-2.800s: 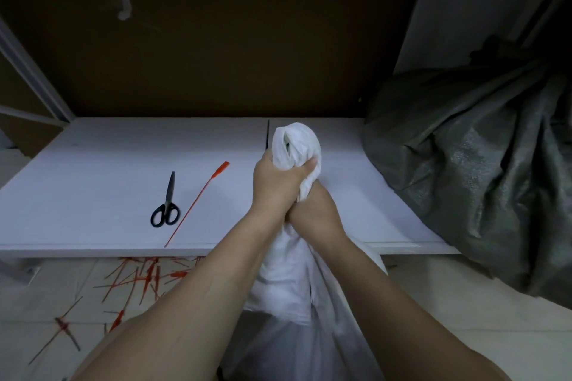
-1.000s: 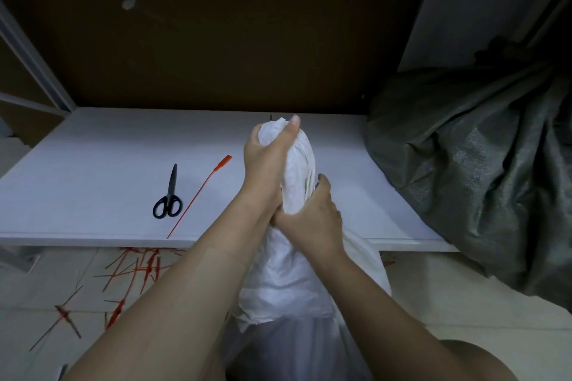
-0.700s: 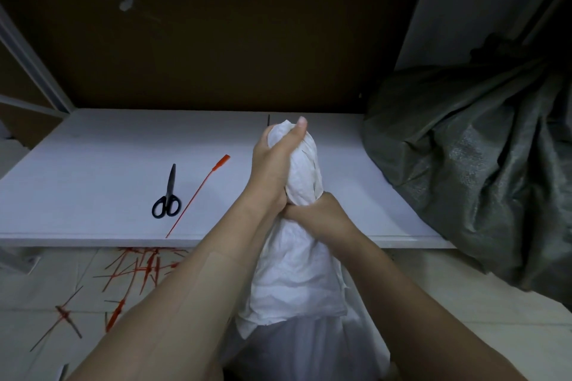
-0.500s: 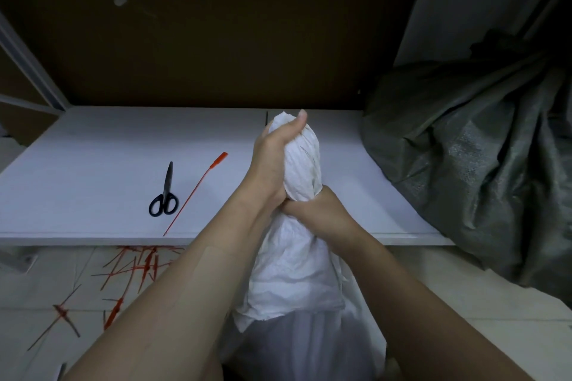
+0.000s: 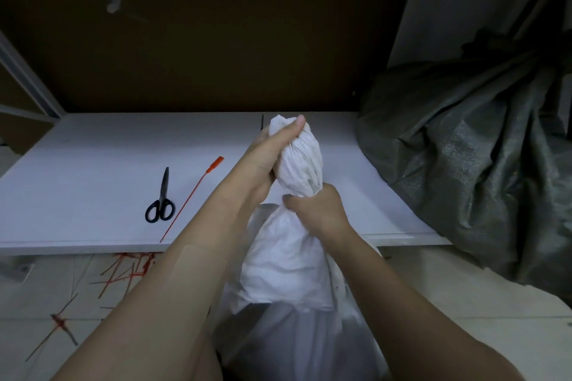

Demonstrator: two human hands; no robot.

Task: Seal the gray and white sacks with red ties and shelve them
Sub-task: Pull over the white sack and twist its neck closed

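A white sack (image 5: 284, 260) stands on the floor in front of me, its top gathered and twisted into a thick neck. My left hand (image 5: 269, 151) grips the upper end of that twisted neck, thumb over the top. My right hand (image 5: 315, 210) grips the neck lower down, squeezing it tight. One long red tie (image 5: 193, 195) lies loose on the white shelf board (image 5: 93, 164), left of my arms. A large gray sack (image 5: 476, 164) slumps at the right end of the shelf, its top bunched.
Black scissors (image 5: 161, 198) lie on the shelf board beside the red tie. Several cut red tie pieces (image 5: 123, 272) litter the tiled floor under the shelf's front edge. A brown back panel (image 5: 216, 40) closes the shelf behind.
The sack's neck has been twisted tighter and longer. My left hand shifted up to its top end and my right hand moved down to clamp below the twist.
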